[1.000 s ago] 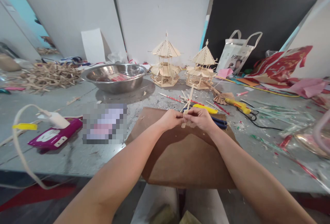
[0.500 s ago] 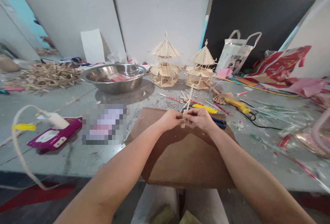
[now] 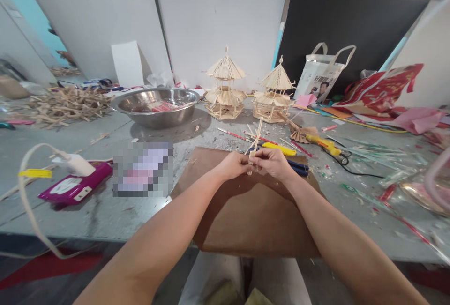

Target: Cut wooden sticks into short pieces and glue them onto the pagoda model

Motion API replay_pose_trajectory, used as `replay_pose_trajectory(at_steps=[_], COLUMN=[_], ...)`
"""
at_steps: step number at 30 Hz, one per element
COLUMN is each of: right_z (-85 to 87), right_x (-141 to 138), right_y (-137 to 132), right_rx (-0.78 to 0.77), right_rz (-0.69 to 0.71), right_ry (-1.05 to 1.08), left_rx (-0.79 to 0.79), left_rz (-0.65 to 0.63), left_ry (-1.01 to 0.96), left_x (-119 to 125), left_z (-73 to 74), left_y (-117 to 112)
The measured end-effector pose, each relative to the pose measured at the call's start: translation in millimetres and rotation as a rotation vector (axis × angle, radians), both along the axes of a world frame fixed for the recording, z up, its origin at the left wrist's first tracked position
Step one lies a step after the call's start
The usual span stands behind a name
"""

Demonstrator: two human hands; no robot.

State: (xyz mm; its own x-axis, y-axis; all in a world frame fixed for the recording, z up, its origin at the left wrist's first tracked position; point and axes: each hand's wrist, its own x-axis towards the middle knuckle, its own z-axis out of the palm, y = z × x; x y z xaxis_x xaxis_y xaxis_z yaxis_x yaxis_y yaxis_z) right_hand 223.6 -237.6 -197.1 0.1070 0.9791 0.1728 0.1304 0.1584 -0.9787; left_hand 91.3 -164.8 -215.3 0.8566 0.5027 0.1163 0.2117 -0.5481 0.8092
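Observation:
My left hand [image 3: 235,164] and my right hand [image 3: 269,162] meet over a brown board [image 3: 256,220], fingertips pinched on a small bundle of thin wooden sticks [image 3: 259,132]. The sticks point up and slightly away, with short ends showing below the fingers. A small pale piece sits between the fingertips; how it joins the sticks is too small to tell. Just behind the hands lie a yellow-handled cutter [image 3: 279,148] and a dark blue tool [image 3: 298,168], partly covered by my right hand. Two pagoda models made of sticks, a taller one [image 3: 225,85] and a shorter one [image 3: 276,92], stand farther back.
A steel basin [image 3: 154,116] holds red-and-clear packets. Left are a heap of wooden pieces [image 3: 70,103], a purple power strip [image 3: 75,188] and a blurred-out flat object [image 3: 142,169]. Right lie a yellow glue gun or soldering tool [image 3: 326,145], plastic wrappers [image 3: 376,150] and a white bag [image 3: 316,75].
Both hands keep their pinch on the sticks, almost unmoved. The whole view has shifted very slightly.

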Motion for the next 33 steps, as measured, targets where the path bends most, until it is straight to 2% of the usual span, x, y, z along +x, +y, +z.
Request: replay_pose_trajectory(at_steps=[4, 9, 12, 14, 17, 21, 24, 27, 31, 33], right_z=[-1.4, -2.3, 0.6, 4.8, 12.1, 15.3, 10.1, 2.8, -0.5, 1.4], right_x=[0, 3, 13, 25, 47, 67, 69, 69, 80, 85], right_y=[0, 2, 2, 2, 0, -6, -11, -13, -5, 1], right_rx=[-0.016, 0.06, 0.087, 0.051, -0.052, -0.138, -0.258, -0.37, -0.358, -0.339], right_rz=[-0.013, -0.012, 0.025, -0.033, -0.197, -0.294, -0.234, -0.19, -0.11, -0.126], right_ry=[-0.014, -0.122, -0.233, -0.314, -0.481, -0.939, -1.199, -1.342, -1.379, -1.375], left_rx=[-0.025, 0.009, 0.013, 0.001, -0.03, -0.019, 0.015, 0.023, 0.024, 0.031], left_rz=[0.008, 0.019, 0.03, 0.03, 0.051, 0.088, 0.081, 0.078, 0.068, 0.058], left_ry=[-0.041, -0.028, -0.016, -0.006, 0.001, 0.025, 0.025, 0.012, 0.019, 0.017], left_x=[1, 2, 1, 1, 1, 1, 0, 0, 0, 0], left_z=[-1.8, -2.1, -0.1, 1.0, 1.7, 2.2, 1.8, 0.4, -1.4, -1.9], left_y=[0, -1, -3, -4, -6, -7, -7, -6, -5, -5])
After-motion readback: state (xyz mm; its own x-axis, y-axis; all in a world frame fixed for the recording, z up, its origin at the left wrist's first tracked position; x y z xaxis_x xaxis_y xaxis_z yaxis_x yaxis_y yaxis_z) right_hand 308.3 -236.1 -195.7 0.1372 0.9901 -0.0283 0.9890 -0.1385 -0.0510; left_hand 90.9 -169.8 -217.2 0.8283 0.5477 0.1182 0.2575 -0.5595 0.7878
